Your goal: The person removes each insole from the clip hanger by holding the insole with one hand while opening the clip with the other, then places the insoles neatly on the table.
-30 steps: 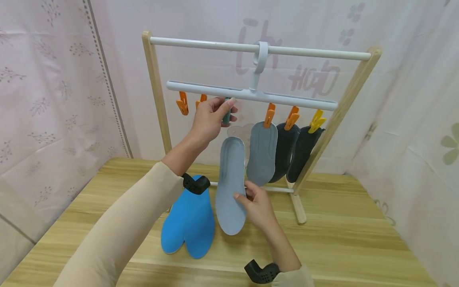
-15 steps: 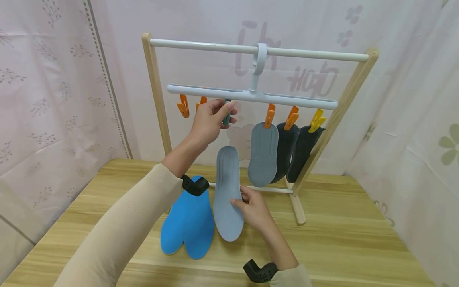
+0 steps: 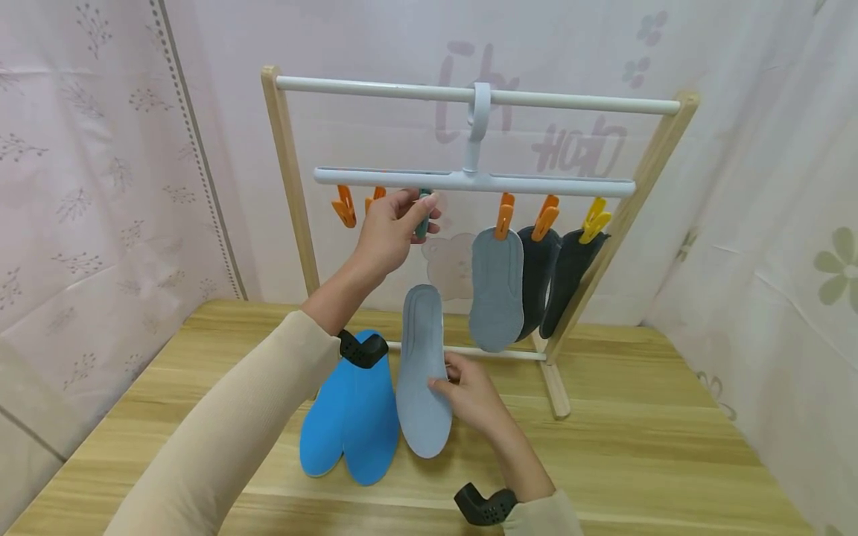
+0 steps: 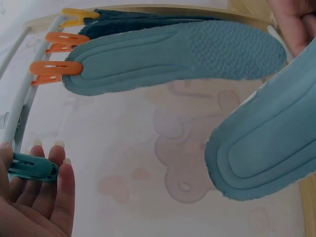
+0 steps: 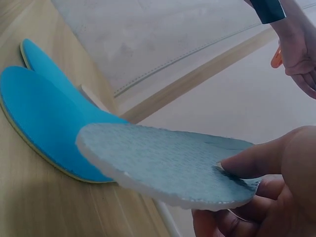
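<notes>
My left hand (image 3: 387, 232) pinches a green clothespin (image 4: 32, 167) just under the left half of the white hanger (image 3: 550, 184). Between the thumb and fingers of my right hand (image 3: 481, 394) is a grey insole (image 3: 422, 387), held upright below that clothespin and apart from it. The right wrist view shows the thumb on top of the insole's edge and the fingers beneath. A matching grey insole (image 3: 496, 298) hangs from an orange clothespin (image 3: 505, 216). Beside it, two dark insoles (image 3: 566, 283) hang from an orange and a yellow clothespin (image 3: 593, 220).
Two blue insoles (image 3: 348, 417) lie overlapping on the wooden table (image 3: 637, 447). A rack with wooden posts (image 3: 290, 179) and a white top rail (image 3: 375, 89) carries the hanger. Two orange clothespins (image 3: 345, 207) hang at its left end. Patterned curtain (image 3: 87, 186) surrounds the table.
The grey insole and my right hand have moved down and slightly left, away from the green clothespin. My left hand keeps its grip on it. The hanger's left end has dipped.
</notes>
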Motion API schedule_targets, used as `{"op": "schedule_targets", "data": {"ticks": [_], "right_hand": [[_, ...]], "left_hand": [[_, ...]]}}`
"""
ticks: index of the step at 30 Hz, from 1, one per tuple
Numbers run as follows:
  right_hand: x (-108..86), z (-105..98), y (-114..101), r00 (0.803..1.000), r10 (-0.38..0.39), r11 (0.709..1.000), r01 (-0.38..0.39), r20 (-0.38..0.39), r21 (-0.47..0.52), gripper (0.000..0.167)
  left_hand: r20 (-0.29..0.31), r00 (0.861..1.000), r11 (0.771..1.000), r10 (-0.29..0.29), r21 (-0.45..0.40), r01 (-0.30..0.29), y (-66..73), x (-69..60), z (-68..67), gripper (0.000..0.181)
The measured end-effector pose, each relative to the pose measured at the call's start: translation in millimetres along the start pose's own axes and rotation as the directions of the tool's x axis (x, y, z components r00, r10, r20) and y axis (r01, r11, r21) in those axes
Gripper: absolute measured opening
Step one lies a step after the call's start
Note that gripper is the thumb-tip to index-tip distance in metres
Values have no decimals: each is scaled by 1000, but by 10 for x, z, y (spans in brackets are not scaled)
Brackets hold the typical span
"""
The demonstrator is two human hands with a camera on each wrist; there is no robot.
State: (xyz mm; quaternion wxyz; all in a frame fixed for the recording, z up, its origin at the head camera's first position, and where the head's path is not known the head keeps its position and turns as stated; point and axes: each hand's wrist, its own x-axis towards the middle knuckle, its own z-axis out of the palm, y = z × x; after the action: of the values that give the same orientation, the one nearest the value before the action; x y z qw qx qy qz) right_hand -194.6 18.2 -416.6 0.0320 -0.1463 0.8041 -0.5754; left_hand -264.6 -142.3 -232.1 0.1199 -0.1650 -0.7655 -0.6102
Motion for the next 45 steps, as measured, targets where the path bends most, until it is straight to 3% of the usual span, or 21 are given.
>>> {"op": "schedule_targets", "data": {"ticks": [17, 29, 37, 45], "right_hand": [[57, 44, 175, 996, 61, 993, -53, 65, -107, 39], [69, 112, 337, 987, 43, 985, -15, 157, -173, 45], [64, 140, 356, 984, 43, 988, -16, 171, -157, 44], [56, 182, 387, 979, 51, 978, -10, 195, -207, 37]], "left_hand": [[13, 999, 999, 34, 24, -34, -47, 4, 30, 31], [21, 998, 998, 60, 7, -60, -47, 14, 65, 31], [23, 998, 998, 56, 9, -56, -75, 12, 58, 32], [25, 998, 999, 49, 8, -49, -110, 2, 53, 32]]}}
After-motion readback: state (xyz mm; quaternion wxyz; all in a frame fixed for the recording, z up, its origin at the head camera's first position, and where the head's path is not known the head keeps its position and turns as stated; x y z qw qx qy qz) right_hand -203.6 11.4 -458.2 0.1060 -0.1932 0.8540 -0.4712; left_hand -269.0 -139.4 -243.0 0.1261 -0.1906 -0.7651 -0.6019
